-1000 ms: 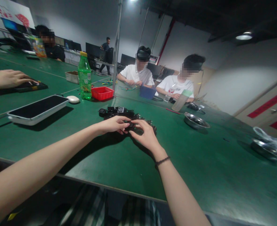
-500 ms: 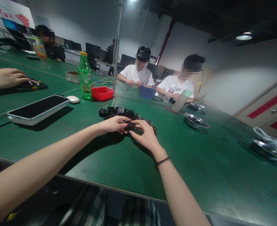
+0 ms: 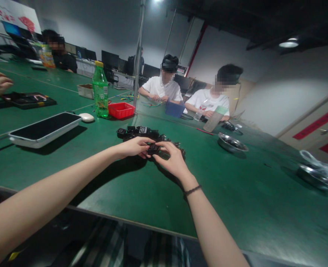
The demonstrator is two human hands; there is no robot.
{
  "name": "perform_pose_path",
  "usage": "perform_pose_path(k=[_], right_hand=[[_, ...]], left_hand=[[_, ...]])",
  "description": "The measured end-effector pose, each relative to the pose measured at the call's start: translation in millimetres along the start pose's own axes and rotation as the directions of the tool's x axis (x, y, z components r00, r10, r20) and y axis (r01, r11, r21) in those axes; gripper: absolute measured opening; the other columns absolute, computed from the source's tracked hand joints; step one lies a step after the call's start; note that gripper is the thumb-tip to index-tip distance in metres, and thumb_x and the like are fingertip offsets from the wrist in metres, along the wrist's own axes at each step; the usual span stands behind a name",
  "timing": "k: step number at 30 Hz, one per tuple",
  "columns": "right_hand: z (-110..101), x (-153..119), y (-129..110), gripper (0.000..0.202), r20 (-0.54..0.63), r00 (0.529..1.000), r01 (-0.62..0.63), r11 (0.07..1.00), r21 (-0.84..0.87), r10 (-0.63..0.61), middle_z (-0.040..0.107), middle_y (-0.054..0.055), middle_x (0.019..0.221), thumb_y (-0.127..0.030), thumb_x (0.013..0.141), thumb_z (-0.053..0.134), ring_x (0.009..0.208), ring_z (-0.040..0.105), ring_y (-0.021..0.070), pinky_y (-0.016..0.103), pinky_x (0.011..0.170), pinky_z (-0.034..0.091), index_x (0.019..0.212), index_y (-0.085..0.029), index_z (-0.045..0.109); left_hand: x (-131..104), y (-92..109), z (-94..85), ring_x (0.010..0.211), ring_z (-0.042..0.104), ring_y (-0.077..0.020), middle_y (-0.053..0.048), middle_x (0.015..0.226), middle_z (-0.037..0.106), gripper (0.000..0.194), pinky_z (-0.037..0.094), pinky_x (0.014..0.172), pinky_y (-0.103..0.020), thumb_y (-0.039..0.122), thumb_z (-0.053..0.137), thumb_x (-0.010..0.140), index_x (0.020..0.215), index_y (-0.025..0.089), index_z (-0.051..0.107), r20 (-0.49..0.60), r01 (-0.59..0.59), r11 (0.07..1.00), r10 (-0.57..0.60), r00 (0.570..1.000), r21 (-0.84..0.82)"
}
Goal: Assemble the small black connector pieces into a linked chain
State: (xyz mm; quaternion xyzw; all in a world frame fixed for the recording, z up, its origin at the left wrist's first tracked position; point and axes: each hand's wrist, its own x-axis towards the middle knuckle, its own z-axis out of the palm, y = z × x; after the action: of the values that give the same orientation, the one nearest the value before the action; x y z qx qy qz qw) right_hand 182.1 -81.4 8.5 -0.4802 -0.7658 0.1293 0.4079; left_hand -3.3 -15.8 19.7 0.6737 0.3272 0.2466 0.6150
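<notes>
Inward from the green table's front edge, left hand and right hand hold one black block between fingertips. Black parts behind: partly hidden, uncountable. Metal bowls: two, one cut off.

Setting: shared workroom, seemingly part assembly workshop, part computer office; broad green table with people seated around it, including two in white shirts at the far side; on it, black parts in a cluster, a steel bowl of dark pieces, a red tray and a blue bin, all consistent with bench work; dark monitors lined up on desks behind, the office element; metal pole, dark ceiling with round lamp, and door bearing red strips suggest non-domestic premises.
</notes>
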Motion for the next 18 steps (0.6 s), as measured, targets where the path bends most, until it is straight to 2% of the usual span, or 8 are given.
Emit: perform_pose_path(k=[4, 11, 18], right_hand=[[-0.4, 0.3, -1.2, 0.033, 0.002, 1.000, -0.002, 1.000, 0.000, 0.002, 0.062, 0.007, 0.112, -0.021, 0.076, 0.065, 0.104, 0.063, 0.0195, 0.036, 0.091, 0.055, 0.109, -0.021, 0.061], [-0.3, 0.0, -1.6, 0.038, -0.005, 1.000, -0.024, 1.000, 0.015, 0.024, 0.062, 0.007, 0.113, -0.023, 0.075, 0.066, 0.103, 0.064, 0.0195, 0.037, 0.092, 0.054, 0.112, -0.022, 0.059], [-0.2, -0.7, -0.7, 0.040, -0.001, 0.999, -0.054, 0.999, 0.007, 0.054, 0.062, 0.008, 0.114, -0.024, 0.074, 0.067, 0.098, 0.065, 0.0199, 0.039, 0.091, 0.054, 0.113, -0.021, 0.058]], left_hand=[[0.3, 1.0, 1.1, 0.067, 0.064, -0.0126, -0.004, 0.082, 0.066, 0.040, 0.052, 0.067, -0.029, 0.022, 0.064, 0.082, 0.120, 0.014, 0.057, -0.026, 0.019, 1.000, -0.019, 0.999, 0.001], [1.7, -1.3, -1.1, 0.070, 0.065, -0.0133, -0.004, 0.083, 0.067, 0.041, 0.052, 0.065, -0.027, 0.025, 0.066, 0.081, 0.119, 0.015, 0.057, 0.016, -0.003, 1.000, 0.004, 1.000, -0.023], [-2.0, 2.5, 1.0, 0.069, 0.064, -0.0129, -0.005, 0.087, 0.067, 0.039, 0.052, 0.067, -0.028, 0.023, 0.065, 0.081, 0.119, 0.015, 0.058, -0.003, 0.004, 1.000, -0.004, 1.000, -0.003]])
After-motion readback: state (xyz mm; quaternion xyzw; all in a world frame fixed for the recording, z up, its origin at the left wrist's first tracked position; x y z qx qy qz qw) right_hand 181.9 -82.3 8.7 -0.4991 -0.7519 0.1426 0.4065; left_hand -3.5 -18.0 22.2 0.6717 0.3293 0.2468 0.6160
